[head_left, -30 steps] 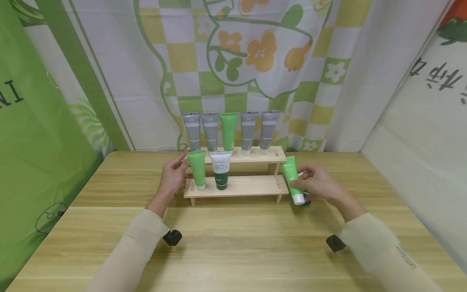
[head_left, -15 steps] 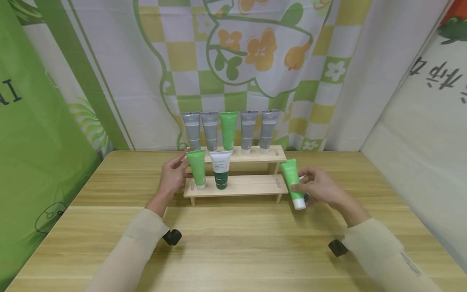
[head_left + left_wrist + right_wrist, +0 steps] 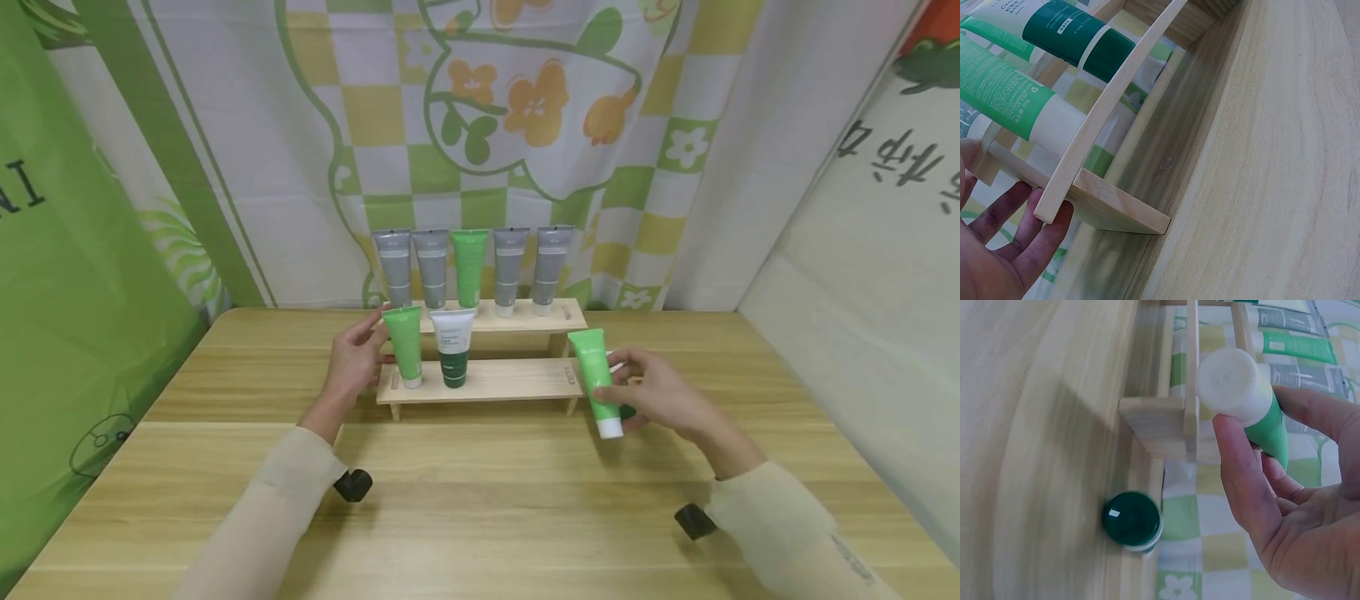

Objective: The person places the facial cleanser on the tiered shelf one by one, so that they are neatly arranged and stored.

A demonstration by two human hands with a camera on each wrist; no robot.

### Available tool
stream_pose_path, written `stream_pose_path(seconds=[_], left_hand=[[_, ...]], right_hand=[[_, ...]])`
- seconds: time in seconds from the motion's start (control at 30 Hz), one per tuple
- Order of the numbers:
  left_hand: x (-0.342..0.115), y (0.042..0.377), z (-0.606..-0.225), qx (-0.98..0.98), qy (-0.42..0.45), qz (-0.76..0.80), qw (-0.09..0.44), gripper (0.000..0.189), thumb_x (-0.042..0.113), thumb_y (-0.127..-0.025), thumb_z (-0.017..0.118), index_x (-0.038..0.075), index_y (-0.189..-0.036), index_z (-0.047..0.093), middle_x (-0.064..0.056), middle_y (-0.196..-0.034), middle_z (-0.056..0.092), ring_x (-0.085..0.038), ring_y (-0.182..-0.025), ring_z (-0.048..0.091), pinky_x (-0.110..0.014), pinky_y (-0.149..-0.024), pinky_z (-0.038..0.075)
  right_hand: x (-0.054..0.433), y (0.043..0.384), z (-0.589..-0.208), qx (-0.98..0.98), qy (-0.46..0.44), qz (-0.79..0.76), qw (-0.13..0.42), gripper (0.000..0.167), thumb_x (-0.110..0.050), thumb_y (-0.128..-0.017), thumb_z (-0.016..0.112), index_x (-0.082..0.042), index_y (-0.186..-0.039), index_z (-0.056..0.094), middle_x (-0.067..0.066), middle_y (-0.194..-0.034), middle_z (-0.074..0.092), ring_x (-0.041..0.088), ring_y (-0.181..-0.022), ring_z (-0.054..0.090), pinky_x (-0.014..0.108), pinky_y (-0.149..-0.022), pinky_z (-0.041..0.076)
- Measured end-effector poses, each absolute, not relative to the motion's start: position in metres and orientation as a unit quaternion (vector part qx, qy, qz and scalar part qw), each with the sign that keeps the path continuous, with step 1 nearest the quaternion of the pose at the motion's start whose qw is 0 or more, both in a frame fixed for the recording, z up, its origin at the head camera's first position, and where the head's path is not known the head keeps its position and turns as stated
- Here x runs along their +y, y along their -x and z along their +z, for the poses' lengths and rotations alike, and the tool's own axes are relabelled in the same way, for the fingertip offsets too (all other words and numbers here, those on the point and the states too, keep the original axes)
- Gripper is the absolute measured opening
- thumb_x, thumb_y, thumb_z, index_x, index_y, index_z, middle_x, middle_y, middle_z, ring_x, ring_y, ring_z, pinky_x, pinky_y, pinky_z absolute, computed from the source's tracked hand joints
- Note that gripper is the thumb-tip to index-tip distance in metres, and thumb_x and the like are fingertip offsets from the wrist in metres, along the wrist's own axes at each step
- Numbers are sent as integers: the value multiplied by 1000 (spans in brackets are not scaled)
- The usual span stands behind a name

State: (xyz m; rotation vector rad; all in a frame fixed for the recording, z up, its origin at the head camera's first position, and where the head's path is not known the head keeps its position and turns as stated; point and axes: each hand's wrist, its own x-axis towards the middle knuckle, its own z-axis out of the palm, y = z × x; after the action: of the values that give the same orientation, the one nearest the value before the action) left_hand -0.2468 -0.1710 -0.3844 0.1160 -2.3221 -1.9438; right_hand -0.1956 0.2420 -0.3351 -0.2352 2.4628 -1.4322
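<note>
At the right end of a two-tier wooden shelf [image 3: 517,380], my right hand [image 3: 660,392] pinches a green squeeze tube [image 3: 594,371] between thumb and fingers. The tube tilts slightly, its white cap [image 3: 1227,386] downward, in front of the lower tier's right end. My left hand [image 3: 354,354] rests on the shelf's left end; its fingertips [image 3: 1054,226] touch the end of the lower board in the left wrist view. On that board stand another green tube [image 3: 406,346] and a white tube with a dark green lower part [image 3: 453,350].
Several grey tubes [image 3: 508,271] and one green tube [image 3: 469,268] line the upper tier. A dark-green-capped tube [image 3: 1132,519] stands on the table [image 3: 480,500] beyond my right hand, mostly hidden in the head view. A patterned curtain [image 3: 390,125] hangs behind.
My right hand has brought the green tube slightly left and toward me, to the front of the lower tier's right end. The left hand has stayed on the shelf's left end.
</note>
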Motion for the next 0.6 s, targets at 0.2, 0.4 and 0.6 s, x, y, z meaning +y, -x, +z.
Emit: stream_pose_path(seconds=[0.2,0.4,0.6], left_hand=[[-171,248,-387,-765,-35,-641,60,45,35,-104,57,27,-148,52,-18,-128,65,-20,-76,72,-22,-43,46],[-171,249,-388,-766,-34,-639,65,45,37,-104,58,27,-148,53,-17,-129,65,-20,-77,72,-23,-44,47],[-171,249,-388,-771,-39,-632,67,45,37,-104,57,29,-147,53,-16,-133,63,-19,-76,72,-24,-44,47]], right_hand=[[229,197,-329,853,89,-497,133,60,-19,-92,74,5,-136,42,22,-115,55,28,-86,66,51,-69,60],[214,199,-326,838,96,-523,125,59,-16,-92,75,5,-136,42,23,-117,54,29,-88,67,50,-70,60],[198,204,-326,815,110,-558,107,59,-9,-90,75,5,-136,41,23,-115,53,27,-91,65,49,-72,60]])
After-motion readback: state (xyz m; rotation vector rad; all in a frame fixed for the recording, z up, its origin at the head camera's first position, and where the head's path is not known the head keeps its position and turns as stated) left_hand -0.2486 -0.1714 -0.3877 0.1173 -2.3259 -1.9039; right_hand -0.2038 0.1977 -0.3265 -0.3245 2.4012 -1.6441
